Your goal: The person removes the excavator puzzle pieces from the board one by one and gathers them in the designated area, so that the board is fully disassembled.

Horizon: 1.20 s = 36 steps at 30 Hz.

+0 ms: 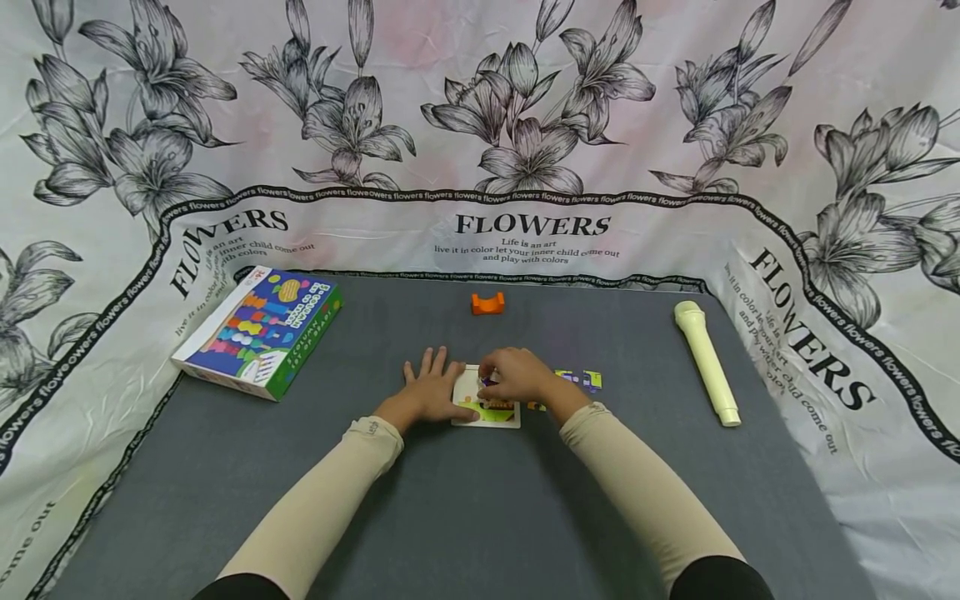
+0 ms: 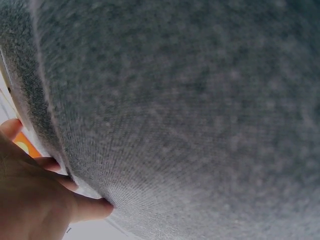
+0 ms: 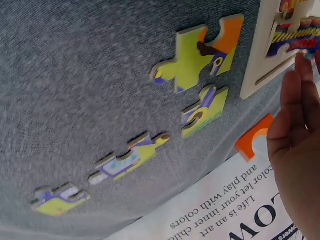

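Observation:
A small jigsaw board (image 1: 467, 379) with a pale frame lies on the grey table, partly hidden under both hands. My left hand (image 1: 431, 393) rests at its left side with the fingers spread, the thumb on the board's lower left. Over the upper part of the board, my right hand (image 1: 517, 375) bends its fingers down and pinches a purple-toned puzzle piece (image 1: 489, 380), mostly covered by the fingers. The right wrist view shows the fingertips against colourful pieces inside the frame (image 3: 257, 60). Several loose puzzle pieces (image 3: 200, 60) lie right of the board.
An orange notched block (image 1: 487, 304) stands beyond the board. A blue and green toy box (image 1: 262, 333) lies at the back left. Toward the right edge is a pale yellow stick-shaped object (image 1: 707, 364). Flower-printed cloth (image 1: 525, 242) borders the table.

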Motion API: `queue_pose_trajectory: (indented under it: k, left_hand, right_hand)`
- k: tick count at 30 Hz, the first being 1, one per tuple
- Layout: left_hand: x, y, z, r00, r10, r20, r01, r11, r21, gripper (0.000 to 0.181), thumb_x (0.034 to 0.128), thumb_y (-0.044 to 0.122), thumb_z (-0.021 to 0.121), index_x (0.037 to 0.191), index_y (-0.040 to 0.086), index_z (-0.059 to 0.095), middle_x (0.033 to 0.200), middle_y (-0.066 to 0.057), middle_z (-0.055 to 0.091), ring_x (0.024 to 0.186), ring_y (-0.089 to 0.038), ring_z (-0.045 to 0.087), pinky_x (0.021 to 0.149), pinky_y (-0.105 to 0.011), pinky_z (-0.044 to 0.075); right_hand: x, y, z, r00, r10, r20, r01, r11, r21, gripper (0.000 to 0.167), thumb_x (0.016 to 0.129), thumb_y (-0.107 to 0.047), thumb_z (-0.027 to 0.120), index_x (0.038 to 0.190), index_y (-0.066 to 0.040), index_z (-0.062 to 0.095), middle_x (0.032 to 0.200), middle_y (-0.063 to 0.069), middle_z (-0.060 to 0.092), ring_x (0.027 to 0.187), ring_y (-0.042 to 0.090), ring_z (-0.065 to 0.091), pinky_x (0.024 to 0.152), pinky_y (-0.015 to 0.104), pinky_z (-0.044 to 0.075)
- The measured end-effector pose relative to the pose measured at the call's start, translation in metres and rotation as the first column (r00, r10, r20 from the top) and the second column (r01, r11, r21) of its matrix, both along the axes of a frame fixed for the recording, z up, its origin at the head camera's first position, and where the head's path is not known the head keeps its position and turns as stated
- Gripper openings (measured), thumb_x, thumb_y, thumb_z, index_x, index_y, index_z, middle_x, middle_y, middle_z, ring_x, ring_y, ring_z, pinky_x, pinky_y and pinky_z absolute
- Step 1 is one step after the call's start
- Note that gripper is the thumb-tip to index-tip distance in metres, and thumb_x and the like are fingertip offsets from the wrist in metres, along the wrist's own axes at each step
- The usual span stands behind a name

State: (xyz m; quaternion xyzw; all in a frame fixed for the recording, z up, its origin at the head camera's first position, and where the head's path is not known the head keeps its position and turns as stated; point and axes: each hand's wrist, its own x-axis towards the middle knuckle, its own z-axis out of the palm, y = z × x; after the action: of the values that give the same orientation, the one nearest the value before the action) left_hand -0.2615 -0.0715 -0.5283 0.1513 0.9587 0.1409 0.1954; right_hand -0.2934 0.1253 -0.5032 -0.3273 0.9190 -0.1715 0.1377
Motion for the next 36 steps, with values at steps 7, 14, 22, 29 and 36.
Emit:
queue_pose_trajectory:
  k: [7,14,22,29,36]
  left_hand:
    - [-0.0002,-0.0005,0.0005,1.0,-0.002,-0.008,0.002,1.0,-0.001,0.094,0.0798,0.067,0.065,0.153,0.021,0.03,0.162,-0.02,0.001,0.147,-0.043,-0.006,0.108,-0.074,0.001]
    - [0.0005,-0.0002,0.0013,1.0,0.001,-0.002,-0.001,1.0,0.001,0.094,0.0805,0.066,0.064,0.154,0.019,0.03,0.162,-0.02,0.001,0.148,-0.043,-0.007,0.108,-0.073,0.001]
    - [-0.0004,-0.001,-0.0001,1.0,-0.001,-0.013,0.001,1.0,0.002,0.094,0.0799,0.067,0.064,0.154,0.02,0.03,0.162,-0.02,0.002,0.147,-0.044,-0.006,0.108,-0.073,0.001]
    - [-0.0004,-0.0006,-0.0004,1.0,0.0,-0.011,0.0,1.0,0.006,0.094,0.0798,0.067,0.065,0.154,0.021,0.03,0.162,-0.02,0.001,0.147,-0.043,-0.006,0.107,-0.074,0.001]
    - [-0.0007,-0.0005,0.0,1.0,0.0,-0.01,0.0,1.0,-0.002,0.093,0.0796,0.067,0.064,0.153,0.021,0.03,0.162,-0.02,0.001,0.148,-0.043,-0.006,0.108,-0.073,0.001]
  right_hand:
    - [-0.0027,-0.0016,-0.0032,1.0,0.003,-0.016,-0.003,0.999,0.036,0.032,0.085,-0.038,0.075,0.108,-0.016,0.072,0.106,-0.003,0.07,0.097,0.015,0.063,0.096,0.046,0.045]
    - [-0.0027,-0.0032,-0.0046,0.999,-0.021,0.031,0.021,1.0,0.017,0.032,0.085,-0.039,0.073,0.109,-0.017,0.072,0.107,-0.004,0.07,0.093,0.013,0.062,0.09,0.04,0.048]
    - [-0.002,-0.0027,-0.0028,0.998,-0.035,0.048,0.035,0.999,-0.013,0.031,0.086,-0.038,0.072,0.108,-0.015,0.073,0.104,-0.003,0.071,0.085,0.011,0.062,0.084,0.038,0.049]
    - [-0.0011,-0.001,-0.0056,0.998,-0.035,0.049,0.037,0.999,-0.028,0.03,0.086,-0.036,0.073,0.108,-0.015,0.072,0.103,-0.002,0.071,0.084,0.011,0.062,0.082,0.037,0.051]
    - [-0.0026,-0.0035,-0.0082,0.995,0.077,-0.065,-0.079,0.996,-0.028,0.03,0.086,-0.032,0.074,0.11,-0.013,0.073,0.103,0.0,0.072,0.091,0.016,0.064,0.09,0.04,0.05]
